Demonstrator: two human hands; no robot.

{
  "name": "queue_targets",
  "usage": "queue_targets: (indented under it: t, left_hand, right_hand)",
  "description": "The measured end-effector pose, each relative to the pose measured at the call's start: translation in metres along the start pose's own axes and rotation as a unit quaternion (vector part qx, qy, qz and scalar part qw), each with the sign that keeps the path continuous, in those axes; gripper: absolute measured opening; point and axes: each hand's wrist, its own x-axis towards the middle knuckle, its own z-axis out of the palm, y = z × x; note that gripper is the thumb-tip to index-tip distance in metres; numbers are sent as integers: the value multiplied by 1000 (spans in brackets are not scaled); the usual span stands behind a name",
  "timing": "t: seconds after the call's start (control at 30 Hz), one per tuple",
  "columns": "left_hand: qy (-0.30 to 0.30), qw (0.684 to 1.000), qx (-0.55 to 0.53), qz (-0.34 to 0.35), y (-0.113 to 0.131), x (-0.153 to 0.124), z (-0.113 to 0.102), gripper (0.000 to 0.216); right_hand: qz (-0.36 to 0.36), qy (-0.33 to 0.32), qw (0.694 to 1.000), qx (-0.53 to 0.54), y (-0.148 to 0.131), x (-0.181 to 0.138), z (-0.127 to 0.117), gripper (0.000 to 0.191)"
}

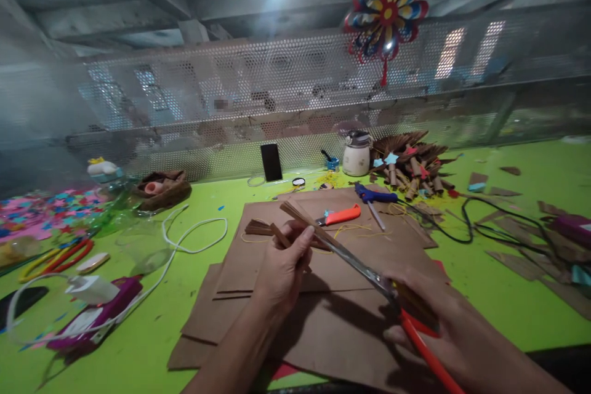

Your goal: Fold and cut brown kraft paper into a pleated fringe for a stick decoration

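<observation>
- The brown sheets (pixel 235 271) lie stacked on the green desk (pixel 194 295), with both hands raised over them.
- The left hand (pixel 284 268) is above the middle of the brown sheets; its forearm rises from their near edge, the wrist bent so the fingers point away.
- Its fingers are curled in and the thumb presses down, closed on folded paper (pixel 294 212) in narrow brown pleats that fan past the fingertips toward the sheets' far edge.
- A second pleated piece (pixel 258 228) juts from the left side of that hand, over the sheets' far left part; whether the fingers grip it cannot be told.
- The right hand (pixel 431 314) is over the right part of the brown sheets, its forearm slanting in from their near right corner.
- Its fingers are wrapped around the red handles of the scissors (pixel 385 286).
- The blades slant across the sheets toward the left thumb, beside the folded paper; how far they are parted is unclear.
- On the sheets' far part rest an orange-handled cutter (pixel 342 215) and a blue glue gun (pixel 377 195).
</observation>
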Motion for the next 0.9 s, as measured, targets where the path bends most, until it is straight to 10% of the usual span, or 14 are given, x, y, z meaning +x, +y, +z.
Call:
queue_targets:
  t: [0.9]
  left_hand:
    - [-18,1000,12,-11,1,-5,3,19]
  right_hand:
    - [-81,77,992,-59,3,-7,8,35]
